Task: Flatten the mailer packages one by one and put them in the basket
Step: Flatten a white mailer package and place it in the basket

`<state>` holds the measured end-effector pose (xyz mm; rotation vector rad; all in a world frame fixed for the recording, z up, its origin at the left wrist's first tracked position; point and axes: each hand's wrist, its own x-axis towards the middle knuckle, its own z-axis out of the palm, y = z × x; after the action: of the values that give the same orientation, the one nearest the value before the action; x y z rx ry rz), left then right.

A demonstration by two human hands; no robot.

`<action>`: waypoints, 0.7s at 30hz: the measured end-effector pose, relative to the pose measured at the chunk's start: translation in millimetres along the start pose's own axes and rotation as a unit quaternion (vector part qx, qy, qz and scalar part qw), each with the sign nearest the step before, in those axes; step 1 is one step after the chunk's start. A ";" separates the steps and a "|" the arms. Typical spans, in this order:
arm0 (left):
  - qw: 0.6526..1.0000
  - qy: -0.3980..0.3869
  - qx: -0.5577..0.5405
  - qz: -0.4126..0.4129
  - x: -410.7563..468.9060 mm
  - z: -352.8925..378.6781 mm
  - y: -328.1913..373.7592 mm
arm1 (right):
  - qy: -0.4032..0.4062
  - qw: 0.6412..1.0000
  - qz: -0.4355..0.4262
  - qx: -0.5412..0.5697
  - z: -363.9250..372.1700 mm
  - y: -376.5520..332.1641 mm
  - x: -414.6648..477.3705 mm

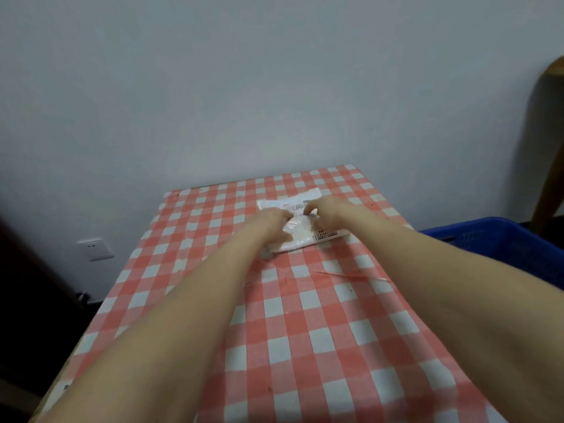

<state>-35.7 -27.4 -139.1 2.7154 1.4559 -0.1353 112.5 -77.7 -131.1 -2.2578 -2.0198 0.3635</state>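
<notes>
The left hand (271, 222) and right hand (328, 213) are touching the mailer (302, 239); I cannot tell if the fingers (309, 209) are pinching. The basket (503, 239) is sitting nearer the right hand.

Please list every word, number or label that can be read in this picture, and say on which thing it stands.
Nothing can be read.
The label at the far end of the mailer: print with a red mark, too blurred to read.
The strip at its right edge: dark print, too small to read.
The basket, the tablecloth, the socket: no text seen.
</notes>
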 end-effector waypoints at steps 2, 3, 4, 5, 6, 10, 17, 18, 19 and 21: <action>0.999 -0.022 0.024 0.013 0.2 9.3 0.1 | -0.012 1.000 0.006 -0.014 11.4 2.4 1.2; 0.999 -0.024 0.030 0.019 -1.0 9.7 -0.1 | -0.011 1.000 0.004 -0.015 13.1 2.4 1.8; 0.999 -0.016 0.028 0.024 -3.9 8.9 -0.4 | -0.008 1.000 0.001 -0.007 12.6 1.6 0.1; 0.999 0.004 0.024 0.024 -5.1 6.4 0.3 | -0.001 1.000 -0.001 0.008 8.8 1.5 -0.3; 0.999 0.032 0.009 0.016 -7.2 5.2 0.5 | 0.010 1.000 -0.005 0.023 6.0 0.9 -1.5; 0.997 0.076 -0.025 0.017 -16.6 4.9 6.9 | 0.016 0.999 -0.006 0.031 0.9 -0.4 -7.2; 0.998 0.053 0.043 0.009 -21.5 4.4 8.0 | -0.015 1.000 -0.013 -0.004 4.4 -7.3 -11.0; 0.998 0.048 0.039 0.005 -20.8 3.4 6.4 | -0.018 1.000 -0.014 -0.006 4.9 -8.2 -11.1; 0.999 0.042 0.030 0.003 -19.9 3.1 4.7 | -0.022 1.000 -0.015 -0.012 5.7 -8.8 -11.3; 0.999 0.028 0.015 0.001 -17.7 3.9 1.8 | -0.025 0.999 -0.014 -0.031 8.5 -9.6 -10.4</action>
<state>-44.2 -43.4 -141.2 2.7674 1.4762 -0.0817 100.3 -87.6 -135.9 -2.2758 -2.1132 0.3653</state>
